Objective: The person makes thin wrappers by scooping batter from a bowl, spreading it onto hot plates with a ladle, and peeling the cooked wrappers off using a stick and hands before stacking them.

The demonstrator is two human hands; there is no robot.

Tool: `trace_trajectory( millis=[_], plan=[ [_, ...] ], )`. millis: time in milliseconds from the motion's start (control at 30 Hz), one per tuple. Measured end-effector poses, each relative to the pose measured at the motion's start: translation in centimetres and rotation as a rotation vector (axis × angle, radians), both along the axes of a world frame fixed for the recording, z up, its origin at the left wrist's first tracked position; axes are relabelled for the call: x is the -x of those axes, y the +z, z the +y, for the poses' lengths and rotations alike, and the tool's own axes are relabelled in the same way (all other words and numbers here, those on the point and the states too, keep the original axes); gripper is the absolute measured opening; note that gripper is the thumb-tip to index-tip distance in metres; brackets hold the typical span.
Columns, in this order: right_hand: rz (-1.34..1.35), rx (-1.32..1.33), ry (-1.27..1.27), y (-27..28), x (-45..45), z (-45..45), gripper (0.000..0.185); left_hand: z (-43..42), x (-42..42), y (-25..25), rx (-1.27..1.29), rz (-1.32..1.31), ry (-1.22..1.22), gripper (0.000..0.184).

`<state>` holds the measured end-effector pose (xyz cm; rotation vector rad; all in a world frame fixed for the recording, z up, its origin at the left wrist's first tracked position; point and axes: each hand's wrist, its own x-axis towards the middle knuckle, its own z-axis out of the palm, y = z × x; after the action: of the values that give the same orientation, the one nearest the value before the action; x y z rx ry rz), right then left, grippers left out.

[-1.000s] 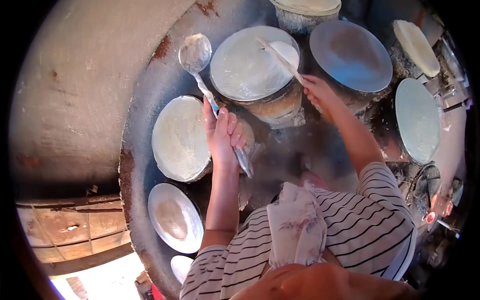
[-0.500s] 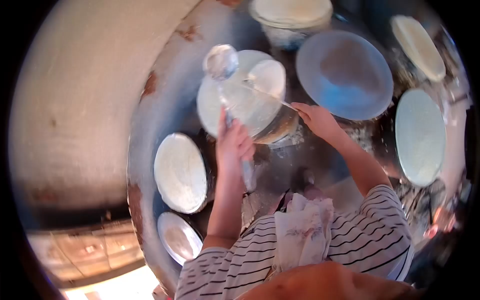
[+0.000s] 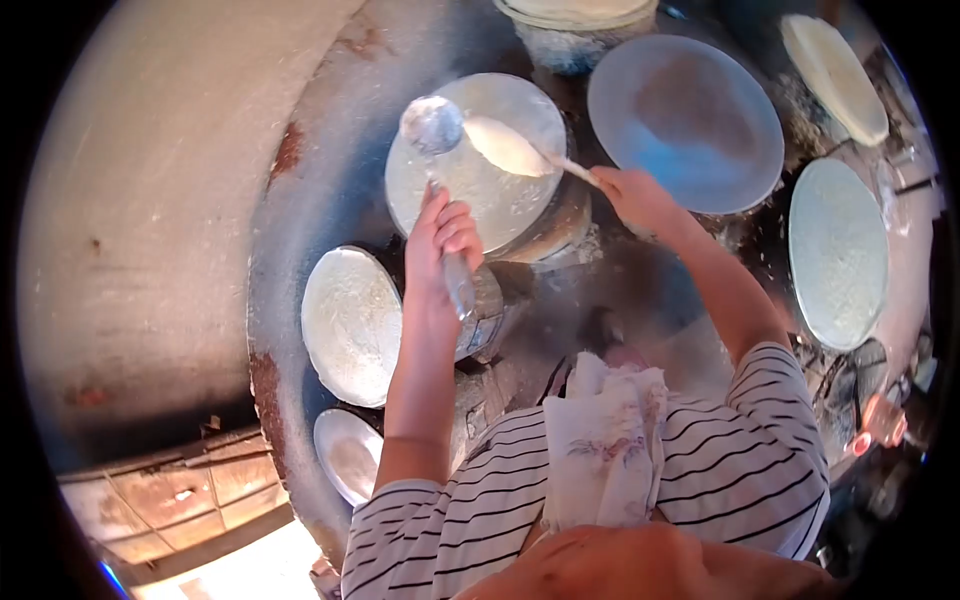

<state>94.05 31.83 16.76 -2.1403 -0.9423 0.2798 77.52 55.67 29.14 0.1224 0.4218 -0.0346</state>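
My left hand [image 3: 443, 240] is wrapped round the handle of a metal ladle [image 3: 432, 125], whose round bowl is over the left part of a pale, batter-covered round griddle [image 3: 500, 200]. My right hand [image 3: 635, 200] grips the thin handle of a paddle. Its white-coated, oval head [image 3: 508, 148] is over the same griddle, just right of the ladle bowl. Whether the paddle touches the surface cannot be made out. Both hands are near the griddle's front and right edges.
A grey round plate [image 3: 690, 120] with a brown centre lies right of the griddle. Another pale-coated griddle [image 3: 352, 325] stands at the left, with a smaller plate [image 3: 350, 455] below it. At the right are a pale green disc [image 3: 838, 255] and a cream slab [image 3: 833, 78].
The ladle has moved from beside the griddle to over it. The paddle head has swung left and now shows its broad white face. The camera view has shifted.
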Motion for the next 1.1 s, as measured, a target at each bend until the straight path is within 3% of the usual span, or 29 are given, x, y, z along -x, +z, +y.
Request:
trace_trajectory(
  millis=[67, 100, 200, 267, 333, 367, 400, 467, 500, 533, 600, 633, 667, 700, 800, 833, 867, 900, 967, 1000, 1100],
  plan=[
    [-0.013, 0.014, 0.052, 1.6, 1.4, 0.4, 0.025, 0.8, -0.9, -1.5, -0.031, 0.007, 0.02, 0.033],
    [-0.123, -0.105, 0.059, 0.5, 1.5, 0.2, 0.025, 1.1, -1.6, -1.7, -0.05, 0.002, 0.019, 0.031],
    [0.262, -0.09, -0.276, -0.7, 4.4, -2.6, 0.026, -0.1, -1.7, -2.3, -0.156, 0.073, 0.178, 0.017],
    [0.424, -0.035, -0.375, -3.1, 8.0, -2.7, 0.028, -0.5, -0.8, -3.9, -0.171, 0.118, 0.249, 0.011],
    [0.855, -0.132, -0.314, -1.4, 11.9, 0.2, 0.029, -5.0, -0.4, -4.8, -0.382, 0.274, 0.37, 0.009],
    [0.857, -0.14, -0.256, -0.3, 12.6, 1.3, 0.029, -7.4, -0.1, -5.3, -0.41, 0.328, 0.414, 0.009],
    [0.647, -0.161, -0.174, -1.0, 12.4, 1.8, 0.029, -8.7, -0.2, -7.3, -0.497, 0.273, 0.44, 0.009],
    [0.187, -0.222, -0.008, -3.1, 11.1, 3.8, 0.029, -10.4, -0.1, -7.2, -0.31, 0.264, 0.517, 0.014],
    [0.048, -0.237, -0.012, -1.7, 11.0, 4.3, 0.029, -8.9, 0.4, -9.7, 0.133, -0.139, 0.431, 0.021],
    [-0.083, -0.253, -0.021, 0.1, 10.9, 4.6, 0.029, -7.7, 0.0, -8.6, 0.344, -0.272, 0.418, 0.023],
    [-0.148, -0.3, -0.062, -0.4, 8.7, 5.1, 0.03, -6.8, 2.4, -5.7, 0.782, -0.447, 0.38, 0.026],
    [0.152, -0.478, -0.122, 0.0, 7.3, 4.8, 0.031, -7.3, 4.2, -3.7, 0.833, -0.463, 0.402, 0.028],
    [0.055, -0.431, -0.154, -1.9, 4.7, 4.2, 0.031, -7.7, 5.9, -1.7, 0.892, -0.489, 0.427, 0.03],
    [0.2, -0.087, -0.081, -1.0, 4.2, 2.8, 0.031, -7.9, 7.8, -0.6, 0.901, -0.503, 0.42, 0.03],
    [0.247, 0.125, 0.224, 1.4, 8.9, 2.8, 0.035, -7.7, 13.6, 2.4, 0.753, -0.615, 0.489, 0.029],
    [0.031, 0.168, 0.181, -3.7, 7.1, 3.4, 0.034, -8.1, 15.6, 3.6, 0.717, -0.666, 0.52, 0.03],
    [0.167, 0.082, 0.155, 2.3, 8.9, 2.7, 0.032, -8.2, 18.3, 4.7, 0.673, -0.738, 0.57, 0.031],
    [0.14, -0.097, 0.088, 2.3, 9.2, 2.2, 0.03, -7.7, 21.2, 4.9, 0.596, -0.756, 0.548, 0.034],
    [0.125, -0.127, 0.174, -4.9, 6.9, -0.1, 0.028, -7.8, 27.1, 5.9, 0.463, -0.73, 0.63, 0.037],
    [-0.135, -0.169, 0.305, -8.9, 6.9, -2.3, 0.03, -7.2, 29.9, 6.4, 0.405, -0.706, 0.612, 0.037],
    [0.707, -0.062, 0.362, -3.7, 20.2, -3.4, 0.037, -5.1, 38.5, 5.4, 0.23, -0.587, 0.672, 0.035]
  ],
)
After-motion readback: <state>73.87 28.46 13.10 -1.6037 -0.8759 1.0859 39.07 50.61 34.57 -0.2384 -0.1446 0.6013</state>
